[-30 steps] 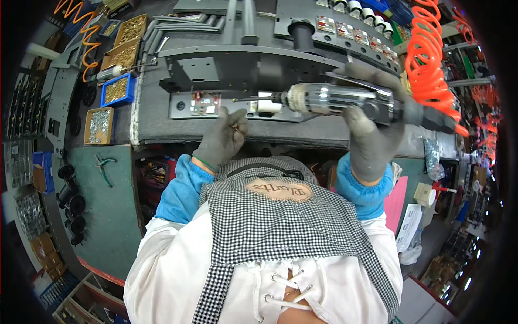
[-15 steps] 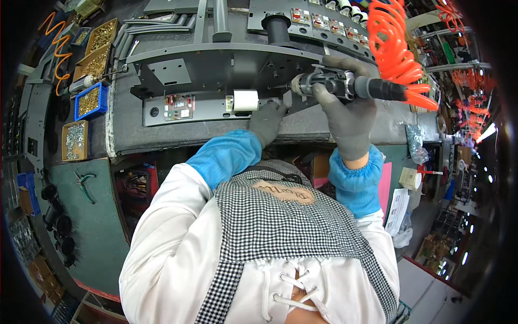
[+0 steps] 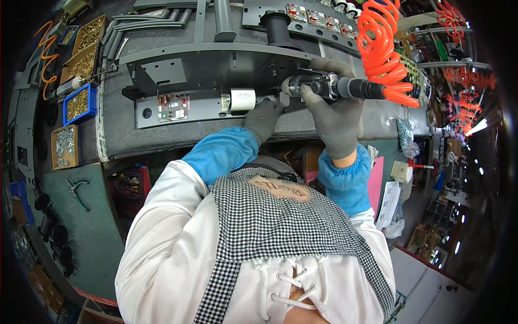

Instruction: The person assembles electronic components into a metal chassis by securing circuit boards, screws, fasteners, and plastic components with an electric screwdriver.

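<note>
A grey metal housing [image 3: 210, 70] stands on the bench, its tall wall facing me and a flat strip [image 3: 205, 115] along its near side. On that strip sit a circuit board [image 3: 174, 108] and a white cylinder [image 3: 243, 99]. My left hand [image 3: 263, 121], in a grey glove, is closed at the strip just right of the cylinder; its fingertips are partly hidden. Wrapped in my gloved right hand [image 3: 341, 120] is an air screwdriver [image 3: 324, 85], lying level with its nose pointing left at the housing's right part. I cannot make out the bit's end.
An orange coiled hose [image 3: 380, 48] runs up from the screwdriver. At left are a blue bin [image 3: 80, 104] of brass parts and a box [image 3: 65, 147] of silver fasteners. A black spool-shaped part [image 3: 277, 29] stands behind the housing. Green-handled pliers [image 3: 79, 194] lie at lower left.
The screwdriver in my right hand has shifted left toward the housing, and less of its bit shows. My left hand stays at the strip. The whole view has shifted slightly.
</note>
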Tool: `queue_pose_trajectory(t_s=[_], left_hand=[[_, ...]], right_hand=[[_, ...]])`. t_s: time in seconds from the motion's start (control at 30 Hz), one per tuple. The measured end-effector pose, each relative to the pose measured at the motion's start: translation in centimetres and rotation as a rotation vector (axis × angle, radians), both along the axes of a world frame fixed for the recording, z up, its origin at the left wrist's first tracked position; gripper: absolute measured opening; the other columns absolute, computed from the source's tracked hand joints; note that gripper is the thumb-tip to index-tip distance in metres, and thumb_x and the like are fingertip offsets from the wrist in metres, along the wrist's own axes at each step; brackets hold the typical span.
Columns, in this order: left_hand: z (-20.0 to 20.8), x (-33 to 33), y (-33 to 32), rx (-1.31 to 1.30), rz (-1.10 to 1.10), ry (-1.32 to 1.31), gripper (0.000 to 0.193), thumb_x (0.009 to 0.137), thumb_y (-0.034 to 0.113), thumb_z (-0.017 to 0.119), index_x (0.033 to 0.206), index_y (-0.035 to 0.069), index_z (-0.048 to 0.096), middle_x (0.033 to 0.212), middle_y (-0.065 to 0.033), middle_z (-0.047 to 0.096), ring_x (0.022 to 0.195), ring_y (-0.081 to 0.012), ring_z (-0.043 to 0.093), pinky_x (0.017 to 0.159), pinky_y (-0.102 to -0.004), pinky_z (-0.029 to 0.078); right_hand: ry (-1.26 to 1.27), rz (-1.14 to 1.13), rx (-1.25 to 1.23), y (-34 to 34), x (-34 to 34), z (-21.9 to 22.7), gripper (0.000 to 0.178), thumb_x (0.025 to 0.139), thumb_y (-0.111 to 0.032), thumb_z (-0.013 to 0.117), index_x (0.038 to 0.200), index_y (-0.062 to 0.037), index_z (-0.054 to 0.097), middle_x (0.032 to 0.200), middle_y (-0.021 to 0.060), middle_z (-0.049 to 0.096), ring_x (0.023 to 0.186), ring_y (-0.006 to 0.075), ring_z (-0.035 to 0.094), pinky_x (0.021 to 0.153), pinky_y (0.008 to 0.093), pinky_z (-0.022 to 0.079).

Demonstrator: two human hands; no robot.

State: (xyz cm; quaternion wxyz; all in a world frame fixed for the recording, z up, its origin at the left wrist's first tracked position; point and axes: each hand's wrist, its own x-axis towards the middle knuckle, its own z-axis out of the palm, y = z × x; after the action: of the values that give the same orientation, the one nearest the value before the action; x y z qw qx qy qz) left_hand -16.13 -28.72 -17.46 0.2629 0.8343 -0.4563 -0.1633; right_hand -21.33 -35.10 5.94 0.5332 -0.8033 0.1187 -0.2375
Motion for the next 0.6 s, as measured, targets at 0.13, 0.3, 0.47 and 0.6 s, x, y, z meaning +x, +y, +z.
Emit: queue_pose_trajectory(t_s=[0.13, 0.3, 0.47, 0.6], left_hand=[[0.3, -0.1, -0.1, 0.022, -0.01, -0.013, 0.039, 0.09, 0.009, 0.052, 0.129, 0.012, 0.056, 0.116, -0.0124, 0.062, 0.113, -0.0306, 0.06, 0.092, -0.0396, 0.053], [-0.1, -0.1, -0.1, 0.017, -0.001, -0.022, 0.038, 0.09, 0.009, 0.052, 0.127, 0.012, 0.057, 0.116, -0.0121, 0.062, 0.113, -0.0304, 0.06, 0.093, -0.0392, 0.053], [-0.1, -0.3, -0.2, -0.008, 0.021, -0.027, 0.034, 0.091, 0.009, 0.052, 0.124, 0.012, 0.058, 0.115, -0.012, 0.063, 0.111, -0.0305, 0.062, 0.091, -0.0396, 0.054], [-0.5, -0.1, 0.0, -0.012, 0.015, 0.008, 0.033, 0.091, 0.009, 0.051, 0.123, 0.012, 0.058, 0.115, -0.0121, 0.063, 0.111, -0.0308, 0.062, 0.089, -0.0399, 0.054]], right_hand=[[0.007, 0.01, -0.067, -0.3, 0.0, -0.1, 0.047, 0.079, 0.002, 0.073, 0.122, 0.0057, 0.056, 0.115, 0.0145, 0.065, 0.098, 0.0184, 0.067, 0.086, 0.0308, 0.056], [0.036, 0.001, -0.094, -0.5, 0.3, -0.2, 0.046, 0.079, 0.002, 0.073, 0.122, 0.0038, 0.056, 0.112, 0.0125, 0.065, 0.097, 0.0167, 0.066, 0.086, 0.0298, 0.056], [-0.05, 0.042, -0.261, -3.9, 2.3, -1.9, 0.043, 0.077, 0.002, 0.076, 0.117, -0.0024, 0.061, 0.094, 0.0063, 0.069, 0.082, 0.0119, 0.067, 0.074, 0.0272, 0.055], [-0.038, 0.031, -0.114, -3.2, 2.2, -1.9, 0.041, 0.077, 0.002, 0.075, 0.115, -0.0017, 0.061, 0.1, 0.0079, 0.069, 0.084, 0.0118, 0.067, 0.076, 0.0266, 0.056]])
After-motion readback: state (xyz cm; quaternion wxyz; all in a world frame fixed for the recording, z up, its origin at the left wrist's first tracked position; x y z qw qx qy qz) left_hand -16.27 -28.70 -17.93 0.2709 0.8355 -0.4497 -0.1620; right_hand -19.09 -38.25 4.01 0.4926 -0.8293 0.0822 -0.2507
